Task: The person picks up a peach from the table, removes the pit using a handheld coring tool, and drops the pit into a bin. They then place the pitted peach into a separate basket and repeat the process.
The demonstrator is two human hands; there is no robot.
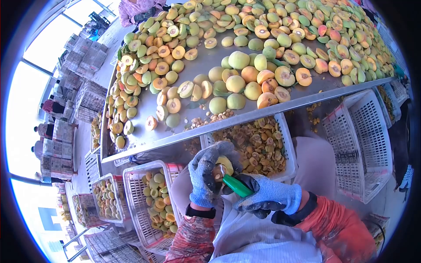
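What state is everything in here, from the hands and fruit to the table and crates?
Left hand: gloved, gripping a fruit piece.
Right hand: gloved, gripping a green-handled tool.
Fruit piece: cut open.
Green-handled tool: pointed toward the fruit piece.
Table: partly covered with fruit.
Table fruit: some whole, many halved.
Crate below the table: holding brownish-yellow pieces.
Nearest left crate: holding fruit, some halved.
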